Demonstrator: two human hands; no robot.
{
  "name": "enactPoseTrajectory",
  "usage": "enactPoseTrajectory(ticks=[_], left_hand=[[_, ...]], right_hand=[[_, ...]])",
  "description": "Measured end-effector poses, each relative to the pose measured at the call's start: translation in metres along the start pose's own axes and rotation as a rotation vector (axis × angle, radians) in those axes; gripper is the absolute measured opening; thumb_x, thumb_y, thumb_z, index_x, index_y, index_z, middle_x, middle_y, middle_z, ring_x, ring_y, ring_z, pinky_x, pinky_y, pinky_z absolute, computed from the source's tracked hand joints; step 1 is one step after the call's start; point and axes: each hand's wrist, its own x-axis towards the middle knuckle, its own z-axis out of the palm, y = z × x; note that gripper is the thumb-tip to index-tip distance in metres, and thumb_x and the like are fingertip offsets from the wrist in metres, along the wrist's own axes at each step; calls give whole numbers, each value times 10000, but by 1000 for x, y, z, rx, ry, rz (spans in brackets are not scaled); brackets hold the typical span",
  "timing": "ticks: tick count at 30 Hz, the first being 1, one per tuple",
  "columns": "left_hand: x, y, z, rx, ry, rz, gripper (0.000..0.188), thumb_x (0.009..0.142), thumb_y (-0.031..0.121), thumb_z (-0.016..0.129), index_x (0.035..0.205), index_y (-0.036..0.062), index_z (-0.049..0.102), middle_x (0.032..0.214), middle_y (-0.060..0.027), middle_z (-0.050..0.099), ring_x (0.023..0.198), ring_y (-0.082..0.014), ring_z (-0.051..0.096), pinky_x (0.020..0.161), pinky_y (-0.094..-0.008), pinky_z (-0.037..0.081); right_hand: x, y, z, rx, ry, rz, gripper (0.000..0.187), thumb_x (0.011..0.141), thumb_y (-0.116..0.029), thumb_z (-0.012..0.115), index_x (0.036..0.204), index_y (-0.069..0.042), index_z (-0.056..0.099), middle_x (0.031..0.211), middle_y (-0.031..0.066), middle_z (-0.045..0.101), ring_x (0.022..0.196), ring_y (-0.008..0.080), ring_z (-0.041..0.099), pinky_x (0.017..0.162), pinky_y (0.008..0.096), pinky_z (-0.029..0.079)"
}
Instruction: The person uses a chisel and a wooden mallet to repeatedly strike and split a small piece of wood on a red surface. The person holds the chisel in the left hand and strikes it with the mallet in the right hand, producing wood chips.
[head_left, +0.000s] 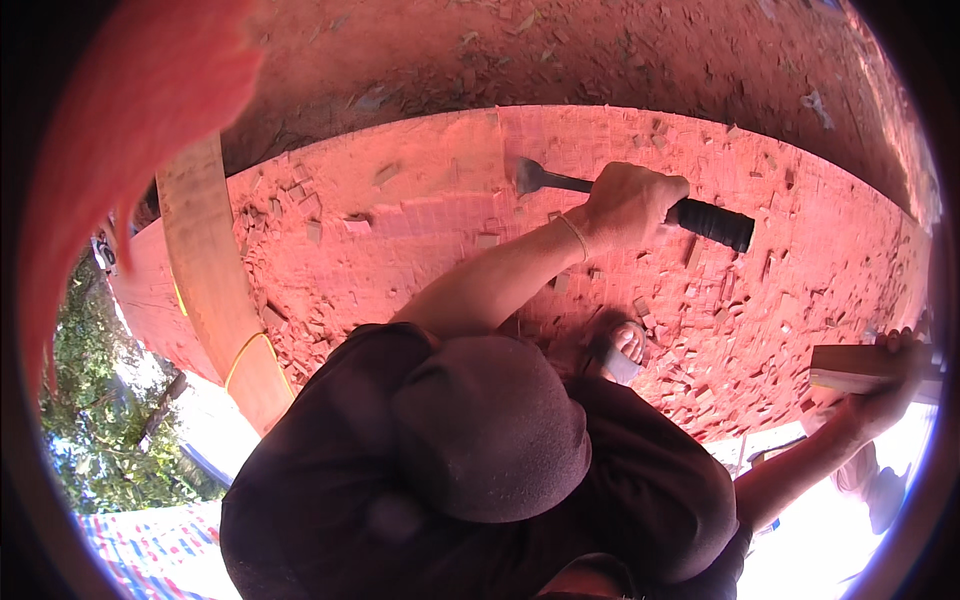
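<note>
Head view: the left hand (630,205) is closed in a fist around a chisel (712,223), which is held over the middle of a broad reddish wooden surface (430,220); the black-wrapped end of the handle is left showing on the right, and the dark metal blade (527,177) is pointed left, low to the wood, though whether it is touched by the edge cannot be told. A long, stiff tool with most of its weight in the metal is suggested, and a firm hold is probably best taken on the wrapped handle, where slipping should be resisted by the ribbed covering; the blade end is better left ungripped, since its edge is likely sharp. At the far right of the scene, the right hand (888,382) is wrapped around a wooden block (848,367), whose squared end is turned left; it is judged solid, hard and fairly heavy, best gripped around its narrower part, but how the fingers are set is partly hidden. Farther out, small wood chips (302,195), light and loose, are strewn across the surface, a sandalled foot (628,343) is planted just nearer than the chisel, and a plank (205,250) is laid at the left, its near part crossed by a yellow cord (262,337).
</note>
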Motion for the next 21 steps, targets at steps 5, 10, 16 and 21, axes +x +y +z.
enactPoseTrajectory(ticks=[5,10,16,21], left_hand=[[-1,-4,-6,-33,182,3,188,689,173,746,761,102,587,670,-104,639,661,-332,682,577,-451,491],[-7,-4,-8,8,163,39,182,703,176,737,742,98,578,657,-122,623,647,-355,667,557,-443,478],[-1,-9,-10,14,204,13,197,735,199,746,747,95,579,636,-131,606,636,-358,659,549,-445,468],[-7,-9,-8,35,217,16,212,725,238,779,775,109,619,648,-112,631,650,-337,680,576,-449,498]], right_hand=[[-100,70,84,-544,-311,79,232,799,-123,710,976,7,636,731,85,626,679,168,593,680,354,498],[-92,98,-13,-782,-520,39,282,708,-98,736,949,-4,624,703,56,600,640,145,569,596,363,476],[-38,-19,3,121,73,10,278,945,-194,632,1101,34,606,949,99,618,923,204,592,889,359,498],[-106,46,97,-384,-222,177,143,847,-117,631,918,4,604,689,57,595,705,162,586,747,340,502]])
